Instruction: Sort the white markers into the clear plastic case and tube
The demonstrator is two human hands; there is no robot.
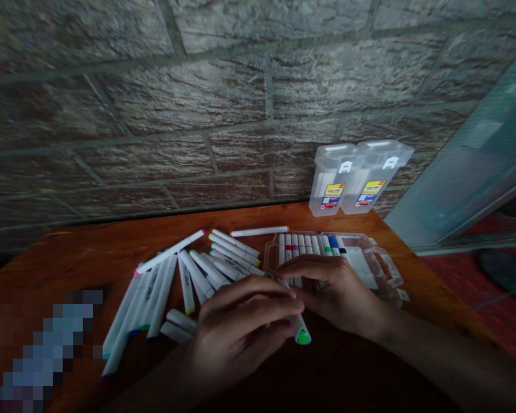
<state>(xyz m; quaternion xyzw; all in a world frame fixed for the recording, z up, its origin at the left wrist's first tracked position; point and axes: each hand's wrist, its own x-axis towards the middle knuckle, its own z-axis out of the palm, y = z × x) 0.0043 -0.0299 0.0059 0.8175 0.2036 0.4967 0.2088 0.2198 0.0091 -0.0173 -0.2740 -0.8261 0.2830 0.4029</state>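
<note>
A white marker with a green end point(301, 332) is gripped in the fingers of my left hand point(241, 327), its green end pointing toward me. My right hand point(335, 287) has its fingers curled round the far end of that same marker, which they partly hide. Just beyond my right hand lies an open clear plastic case point(370, 241) with several white markers point(301, 244) standing side by side in it. To the left of my hands, many loose white markers point(198, 269) with coloured ends are spread in a pile on the wooden table point(60, 246).
Two clear plastic containers point(333, 180) with yellow labels stand at the back of the table against the stone-block wall point(223, 86). One marker point(258, 232) lies apart behind the pile. At the right is a pale door frame point(451, 172) above a red floor point(460, 281).
</note>
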